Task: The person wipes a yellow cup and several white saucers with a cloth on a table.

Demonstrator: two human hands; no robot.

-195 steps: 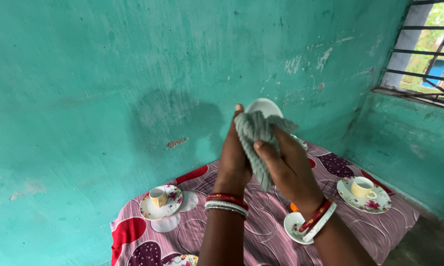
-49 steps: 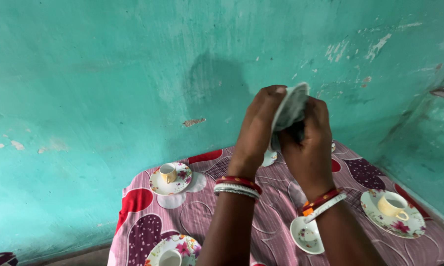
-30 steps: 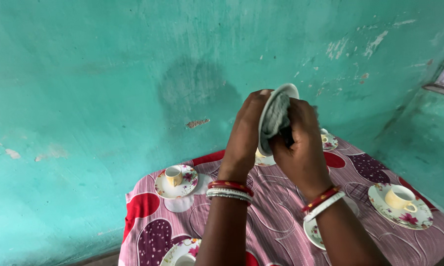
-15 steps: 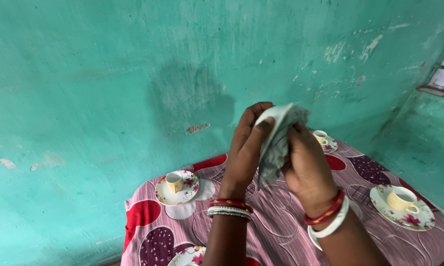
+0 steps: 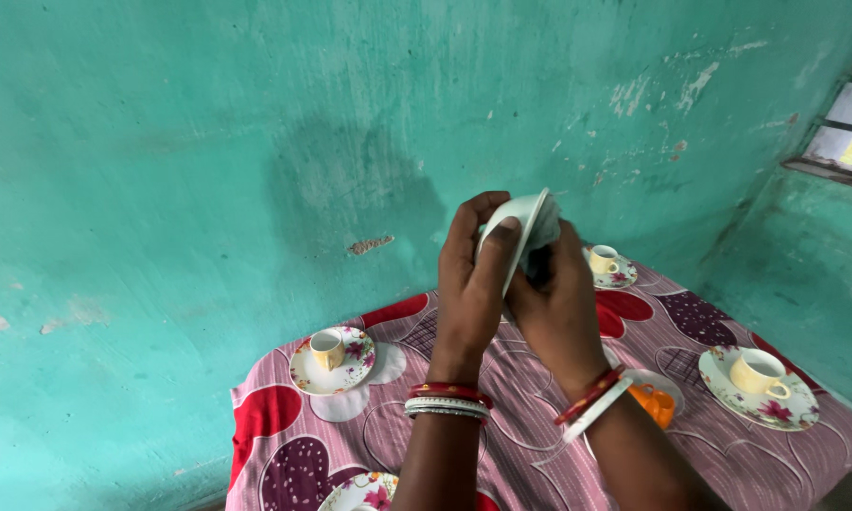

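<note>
The left hand (image 5: pixel 471 284) has its fingers curled over the back of a small white ceramic saucer (image 5: pixel 516 235), thumb along the rim, gripping it on edge and raised in front of the chest. The right hand (image 5: pixel 553 303) is clenched on a grey-green cloth (image 5: pixel 545 227), pressing it against the saucer's inner face. Both wrists wear red and white bangles.

Below the hands lies a table under a pink quilted cover with red and purple hearts (image 5: pixel 530 416). On it stand a cream cup on a floral saucer at the left (image 5: pixel 330 355), another at the far back (image 5: pixel 604 263), one at the right (image 5: pixel 755 378), and an orange cup (image 5: pixel 655 402) just beside the right wrist. A turquoise painted wall (image 5: pixel 208 142) rises behind.
</note>
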